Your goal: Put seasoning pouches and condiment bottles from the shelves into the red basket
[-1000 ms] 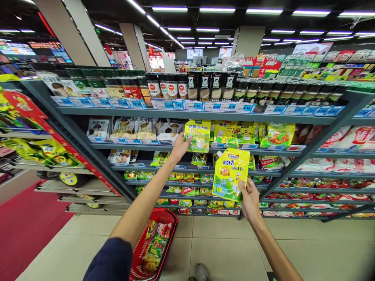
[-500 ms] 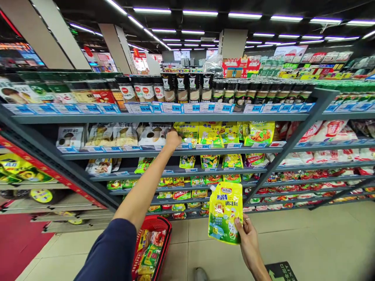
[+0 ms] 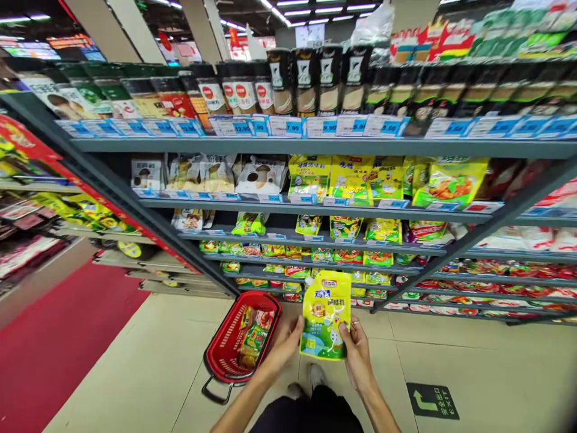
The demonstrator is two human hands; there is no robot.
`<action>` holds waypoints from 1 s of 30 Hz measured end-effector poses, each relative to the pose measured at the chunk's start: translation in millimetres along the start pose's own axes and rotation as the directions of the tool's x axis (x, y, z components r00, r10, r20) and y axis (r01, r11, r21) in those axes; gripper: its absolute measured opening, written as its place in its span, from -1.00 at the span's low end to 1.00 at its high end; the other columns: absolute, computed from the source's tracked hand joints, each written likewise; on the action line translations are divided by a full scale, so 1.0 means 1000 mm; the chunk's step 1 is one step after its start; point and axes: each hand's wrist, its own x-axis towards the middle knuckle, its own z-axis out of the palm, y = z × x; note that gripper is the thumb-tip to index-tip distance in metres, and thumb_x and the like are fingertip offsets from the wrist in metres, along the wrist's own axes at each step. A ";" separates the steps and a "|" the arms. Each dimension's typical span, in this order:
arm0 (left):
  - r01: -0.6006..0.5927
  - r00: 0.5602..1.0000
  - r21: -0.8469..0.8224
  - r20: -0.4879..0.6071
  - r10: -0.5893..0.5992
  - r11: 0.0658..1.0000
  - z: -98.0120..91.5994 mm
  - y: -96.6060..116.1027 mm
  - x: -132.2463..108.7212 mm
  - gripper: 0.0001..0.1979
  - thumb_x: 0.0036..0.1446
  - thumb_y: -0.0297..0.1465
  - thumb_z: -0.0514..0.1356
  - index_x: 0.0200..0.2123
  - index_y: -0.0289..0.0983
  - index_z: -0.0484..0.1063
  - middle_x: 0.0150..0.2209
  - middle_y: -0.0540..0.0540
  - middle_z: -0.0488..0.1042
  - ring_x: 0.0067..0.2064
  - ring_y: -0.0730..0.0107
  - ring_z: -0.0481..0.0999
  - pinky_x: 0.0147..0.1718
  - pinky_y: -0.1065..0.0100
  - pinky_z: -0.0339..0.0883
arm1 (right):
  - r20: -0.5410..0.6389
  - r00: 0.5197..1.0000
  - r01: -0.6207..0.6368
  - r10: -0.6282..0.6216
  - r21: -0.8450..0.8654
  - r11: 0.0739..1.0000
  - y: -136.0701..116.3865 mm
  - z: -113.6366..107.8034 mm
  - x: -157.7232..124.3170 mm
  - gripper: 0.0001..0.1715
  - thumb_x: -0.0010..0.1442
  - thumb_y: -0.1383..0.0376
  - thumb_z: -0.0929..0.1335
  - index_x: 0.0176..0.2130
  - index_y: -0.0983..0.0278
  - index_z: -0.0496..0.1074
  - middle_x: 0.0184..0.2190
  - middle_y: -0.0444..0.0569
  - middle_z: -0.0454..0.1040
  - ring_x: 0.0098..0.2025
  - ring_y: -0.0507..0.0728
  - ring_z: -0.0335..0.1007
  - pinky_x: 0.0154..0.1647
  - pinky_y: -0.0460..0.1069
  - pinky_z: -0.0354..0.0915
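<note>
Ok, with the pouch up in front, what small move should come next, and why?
Probably ease the chicken seasoning pouch left and down toward the red shopping basket: the right hand grips its lower right side, the left hand is at its left edge, and the basket stands nearby with packets and bare space inside.

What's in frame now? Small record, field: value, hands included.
pouch: yellow-green, upright, white spout at top left
right hand: grips pouch's lower right edge
left hand: at pouch's left edge, contact unclear
basket: red, packets inside, on floor
shelf rack: jars on top, bags below
</note>
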 end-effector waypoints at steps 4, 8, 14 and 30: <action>0.095 0.995 -0.111 -0.027 -0.099 0.989 -0.038 -0.038 -0.027 -0.34 -0.11 0.10 0.42 -0.06 -0.24 0.57 -0.09 -0.24 0.66 -0.01 -0.05 0.63 0.03 0.07 0.48 | 0.154 0.983 -0.086 0.105 -0.122 0.989 0.028 0.036 -0.015 -0.48 0.06 0.00 0.54 -0.05 0.14 0.45 -0.04 -0.01 0.62 -0.04 0.27 0.57 -0.03 0.12 0.51; 0.020 0.990 -0.185 -0.137 -0.046 0.983 -0.080 -0.043 -0.042 -0.35 -0.11 0.03 0.46 -0.05 -0.28 0.56 -0.12 -0.23 0.67 -0.04 -0.08 0.65 -0.04 0.08 0.53 | 0.239 0.945 -0.161 0.223 -0.255 0.953 0.052 0.070 -0.024 -0.37 0.02 -0.04 0.55 0.00 0.14 0.44 0.01 0.01 0.60 0.02 0.28 0.55 -0.01 0.12 0.51; 0.012 0.973 -0.215 -0.223 -0.061 0.976 -0.167 -0.072 -0.061 -0.36 -0.05 0.09 0.39 -0.03 -0.24 0.56 -0.10 -0.22 0.67 -0.07 -0.11 0.66 -0.07 0.03 0.54 | 0.379 0.811 -0.257 0.446 -0.453 0.853 0.107 0.122 -0.040 -0.42 0.05 0.02 0.56 0.01 0.19 0.50 0.01 0.04 0.60 0.00 0.30 0.55 0.05 0.17 0.48; 0.190 0.978 -0.295 -0.023 -0.206 0.937 -0.396 -0.180 -0.029 -0.42 0.08 0.00 0.36 0.00 -0.32 0.57 -0.15 -0.24 0.67 -0.25 0.08 0.67 -0.23 0.20 0.54 | 0.060 0.864 -0.390 0.500 -0.548 0.740 0.336 0.214 -0.070 -0.41 0.02 -0.03 0.56 -0.06 0.24 0.53 -0.10 0.06 0.64 -0.09 0.32 0.58 0.02 0.25 0.50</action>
